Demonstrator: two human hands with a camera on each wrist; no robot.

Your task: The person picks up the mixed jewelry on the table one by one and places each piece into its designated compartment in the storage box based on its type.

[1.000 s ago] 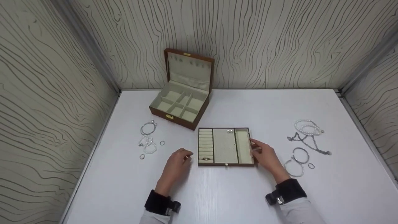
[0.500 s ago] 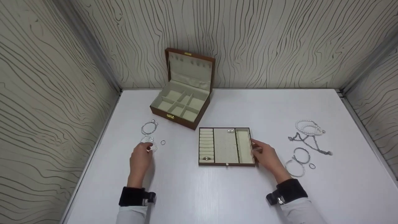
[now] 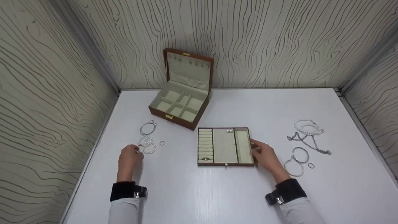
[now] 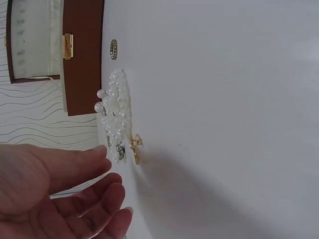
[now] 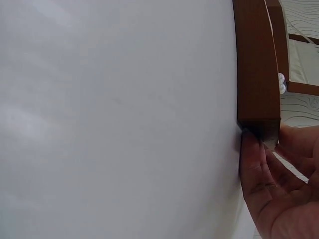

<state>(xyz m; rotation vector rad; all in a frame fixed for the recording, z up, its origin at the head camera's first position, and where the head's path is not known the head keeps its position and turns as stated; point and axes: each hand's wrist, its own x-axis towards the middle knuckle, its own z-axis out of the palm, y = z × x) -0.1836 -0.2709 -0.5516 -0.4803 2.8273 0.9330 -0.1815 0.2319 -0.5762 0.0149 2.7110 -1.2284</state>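
My left hand (image 3: pixel 129 158) hovers at the left with fingers loosely bent and nothing between them. Just beyond its fingertips, the left wrist view shows a gold ring (image 4: pixel 135 148) standing on the table beside clear and pearly beaded bracelets (image 4: pixel 114 109). In the head view that ring is hidden by the hand. My right hand (image 3: pixel 266 157) grips the right end of a brown jewelry tray (image 3: pixel 226 164), fingers and thumb at its end wall (image 5: pixel 259 124). A ring (image 3: pixel 205 159) sits in the lowest ring roll, and pearl stud earrings (image 3: pixel 229 131) are on the middle panel.
Behind stands an open brown jewelry box (image 3: pixel 174 119) with bare compartments. Left of the tray lie a small ring (image 3: pixel 161 143) and a silver bracelet (image 3: pixel 148 128). At the right are pearl strands (image 3: pixel 303 121), a chain (image 3: pixel 307 143), bangles (image 3: pixel 293 168) and another ring (image 3: pixel 311 165).
My left hand has moved left from beside the tray, over the beaded bracelets, then back toward the ring left of them. My right hand and the tray have stayed put.
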